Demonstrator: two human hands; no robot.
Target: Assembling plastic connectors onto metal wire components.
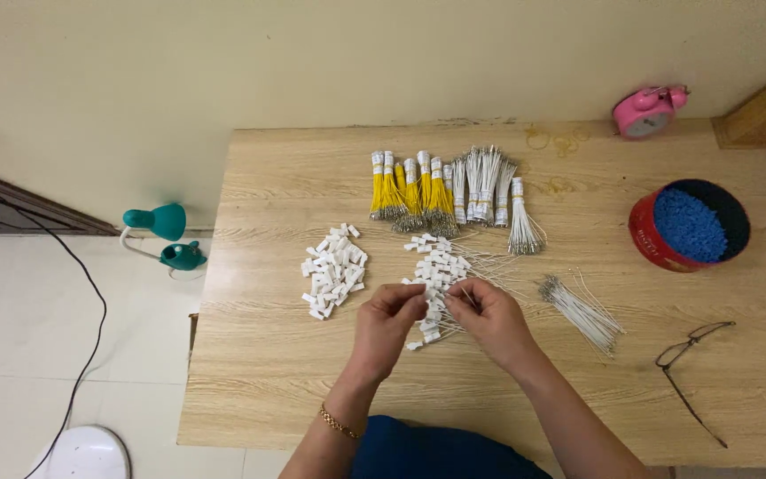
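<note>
My left hand (pixel 387 321) and my right hand (pixel 489 317) meet over the middle of the wooden table (pixel 294 372). Between their fingertips they pinch a small white plastic connector (pixel 432 295) and a thin white wire. Just beyond them lies a pile of white connectors with wires attached (pixel 441 262). A loose heap of white connectors (pixel 334 270) sits to the left of my left hand. To the right of my right hand lies a bundle of white wires (pixel 582 312). A gold bracelet is on my left wrist.
Bundles of yellow wires (pixel 410 191) and white wires (pixel 489 191) lie at the back. A red tin of blue pellets (pixel 689 223), a pink alarm clock (pixel 644 111), rubber bands and eyeglasses (pixel 693 355) are on the right. A teal lamp (pixel 166 239) stands left of the table.
</note>
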